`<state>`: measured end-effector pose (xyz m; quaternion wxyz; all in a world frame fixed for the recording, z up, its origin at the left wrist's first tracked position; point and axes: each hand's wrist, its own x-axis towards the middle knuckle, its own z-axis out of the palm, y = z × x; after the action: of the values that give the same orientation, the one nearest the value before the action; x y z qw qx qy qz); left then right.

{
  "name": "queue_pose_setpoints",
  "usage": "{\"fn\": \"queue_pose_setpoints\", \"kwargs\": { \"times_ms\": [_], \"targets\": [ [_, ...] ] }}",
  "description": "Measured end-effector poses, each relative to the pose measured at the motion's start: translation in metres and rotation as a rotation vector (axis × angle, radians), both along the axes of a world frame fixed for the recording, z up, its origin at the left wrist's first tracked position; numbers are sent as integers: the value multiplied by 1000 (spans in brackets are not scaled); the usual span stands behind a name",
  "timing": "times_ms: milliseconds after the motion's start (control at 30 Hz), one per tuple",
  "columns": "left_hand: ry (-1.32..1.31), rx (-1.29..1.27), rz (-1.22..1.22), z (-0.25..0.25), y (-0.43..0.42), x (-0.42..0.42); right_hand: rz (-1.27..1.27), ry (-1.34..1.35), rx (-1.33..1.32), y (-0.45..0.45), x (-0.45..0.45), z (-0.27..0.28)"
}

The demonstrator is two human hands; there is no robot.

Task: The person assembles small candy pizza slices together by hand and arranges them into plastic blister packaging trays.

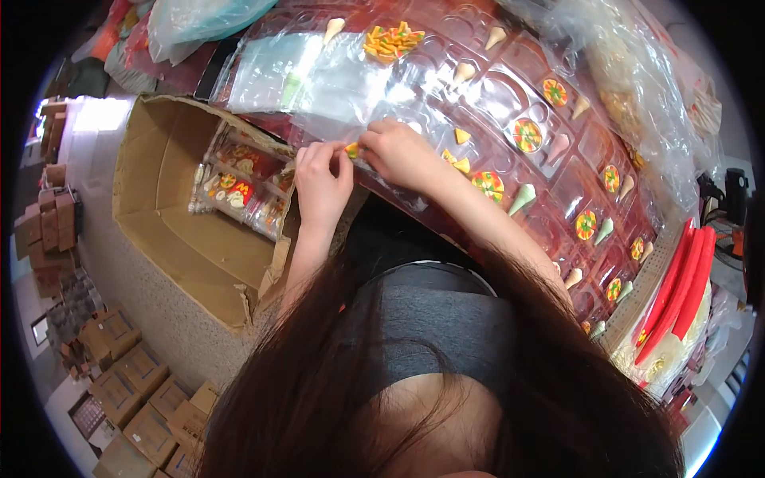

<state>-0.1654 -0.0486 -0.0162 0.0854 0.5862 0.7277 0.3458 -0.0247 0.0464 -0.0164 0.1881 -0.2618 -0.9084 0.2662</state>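
Both my hands meet over the near edge of clear plastic blister trays (510,88) laid on a red surface. Between them is a small yellow-orange toy pizza slice (351,150). The fingers of my left hand (323,171) are closed in a pinch at its left side. My right hand (398,151) pinches it from the right. Two more yellow pieces (457,162) lie just right of my right wrist, beside a round toy pizza (488,186). A heap of orange-yellow slices (392,41) sits farther back, near a toy ice cream cone (333,30).
An open cardboard box (171,191) at left holds clear packs of printed toys (243,187). Plastic bags (629,64) bulge at the back right. Red strips (677,295) lie at the right edge. Stacked cartons (135,382) stand on the floor lower left.
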Motion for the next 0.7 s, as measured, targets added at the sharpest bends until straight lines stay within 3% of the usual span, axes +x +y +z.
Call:
{"fn": "queue_pose_setpoints", "kwargs": {
  "times_ms": [167,300,467,700],
  "targets": [
    [99,-43,-32,-2,-4,0,-68,19,82,-1,0,-7],
    [26,51,-84,-4,1,1,-94,215,15,6,27,13],
    [-55,12,-168,-10,1,-5,-399,-72,58,27,108,26],
    [37,94,-190,-9,9,-1,-342,-332,253,26,111,12]
  ]
}}
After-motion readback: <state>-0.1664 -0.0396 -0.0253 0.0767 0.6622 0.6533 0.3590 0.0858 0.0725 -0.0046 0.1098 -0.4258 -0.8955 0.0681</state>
